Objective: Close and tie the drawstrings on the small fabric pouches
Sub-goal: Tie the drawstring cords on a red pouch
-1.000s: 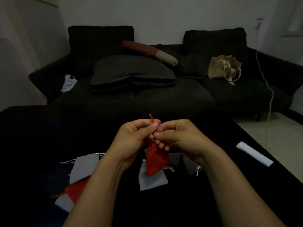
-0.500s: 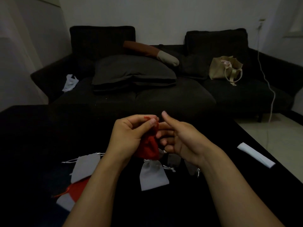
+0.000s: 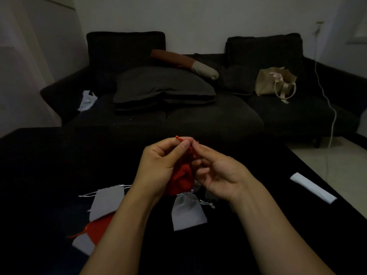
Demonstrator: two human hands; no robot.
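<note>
Both hands meet in a grip on the red pouch (image 3: 181, 178) — left hand (image 3: 158, 165) and right hand (image 3: 215, 175) each pinch its drawstring (image 3: 178, 138) above it. On the dark surface (image 3: 39, 175) below: at least three grey pouches, one more red.

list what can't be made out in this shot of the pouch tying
- Knot on the red pouch: head view, the left hand and right hand cover its neck, so whether it is tied cannot be told.
- Second red pouch: the left forearm covers part of it.
- Grey pouches behind the right hand: mostly hidden by the wrist, count unclear.
</note>
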